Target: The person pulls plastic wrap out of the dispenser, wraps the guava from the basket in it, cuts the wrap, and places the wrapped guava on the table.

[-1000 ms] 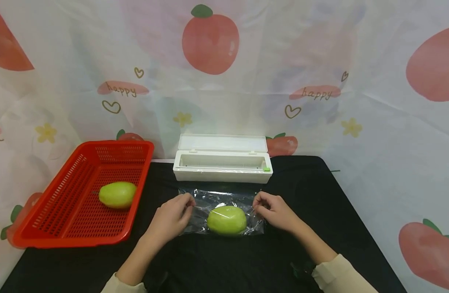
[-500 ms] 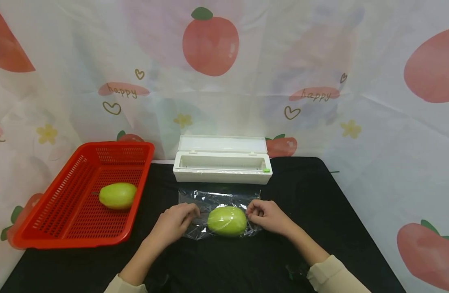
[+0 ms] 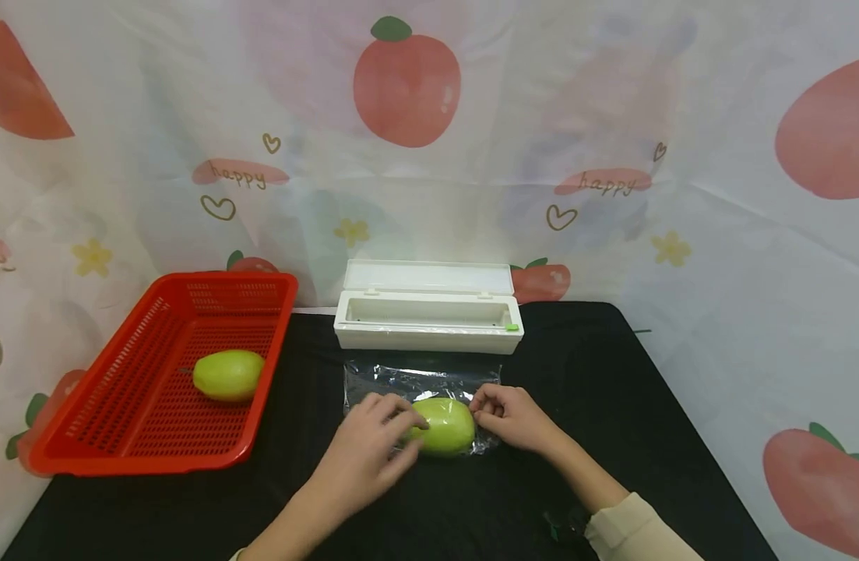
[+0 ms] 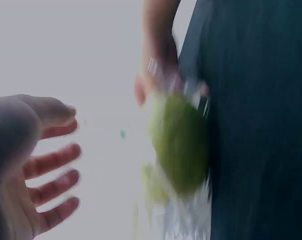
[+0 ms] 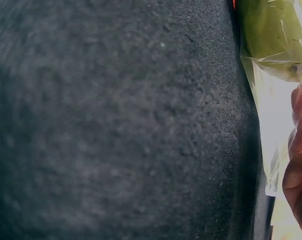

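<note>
An oval yellow-green melon [image 3: 448, 425] lies on the black table under a sheet of clear plastic wrap [image 3: 429, 380]. My left hand [image 3: 371, 448], fingers spread and loosely bent, overlaps the melon's left end in the head view. In the left wrist view its fingers [image 4: 56, 162] hold nothing and stand apart from the melon. Close by the melon's right end, my right hand [image 3: 513, 419] pinches the wrap between curled fingers. In the right wrist view those fingers [image 5: 299, 170] show at the edge beside the wrap, which is drawn over the melon's end [image 5: 276, 35].
A red plastic basket [image 3: 145, 460] at the left holds another yellow-green melon [image 3: 229, 375]. Behind the wrap stands a long white wrap dispenser [image 3: 429, 337], its lid raised and a green slider [image 3: 512, 327] at its right end. A printed cloth hangs at the back.
Both hands drew the wrap's near edge down over the melon, the right moving in toward it. My left hand then let go of the wrap and moved right, over the melon's left end.
</note>
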`<state>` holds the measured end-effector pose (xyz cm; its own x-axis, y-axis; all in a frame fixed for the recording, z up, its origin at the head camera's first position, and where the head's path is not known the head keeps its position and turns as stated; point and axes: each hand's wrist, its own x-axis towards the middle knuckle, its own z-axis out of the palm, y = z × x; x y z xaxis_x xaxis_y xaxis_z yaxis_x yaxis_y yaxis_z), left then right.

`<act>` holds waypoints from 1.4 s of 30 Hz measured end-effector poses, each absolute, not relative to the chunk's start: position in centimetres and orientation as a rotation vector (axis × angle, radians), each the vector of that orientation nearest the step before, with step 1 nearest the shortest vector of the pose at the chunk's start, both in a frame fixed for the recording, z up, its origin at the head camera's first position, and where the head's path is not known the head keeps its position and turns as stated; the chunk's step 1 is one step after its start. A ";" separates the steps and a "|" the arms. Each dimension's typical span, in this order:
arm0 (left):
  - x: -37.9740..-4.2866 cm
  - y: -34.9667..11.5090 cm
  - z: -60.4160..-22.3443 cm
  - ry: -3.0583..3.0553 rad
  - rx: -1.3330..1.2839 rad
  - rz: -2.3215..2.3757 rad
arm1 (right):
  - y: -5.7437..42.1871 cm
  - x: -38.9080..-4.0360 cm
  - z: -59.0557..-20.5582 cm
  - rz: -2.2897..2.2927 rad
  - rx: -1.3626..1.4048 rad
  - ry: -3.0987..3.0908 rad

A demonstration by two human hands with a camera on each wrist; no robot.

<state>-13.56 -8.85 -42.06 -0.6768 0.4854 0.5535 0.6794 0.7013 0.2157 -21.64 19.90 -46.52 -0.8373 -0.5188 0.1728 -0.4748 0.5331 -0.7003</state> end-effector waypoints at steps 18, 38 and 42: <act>-15.7 -6.1 -44.0 -2.692 -1.038 -0.186 | 21.9 -20.6 -46.1 -1.367 -0.660 2.906; -16.6 -6.2 -44.4 -2.760 -0.948 -0.374 | 15.8 -14.8 -45.3 -0.789 -1.034 3.251; -16.4 -6.3 -44.5 -2.765 -0.947 -0.422 | 15.7 -15.4 -45.6 -0.742 -0.960 3.191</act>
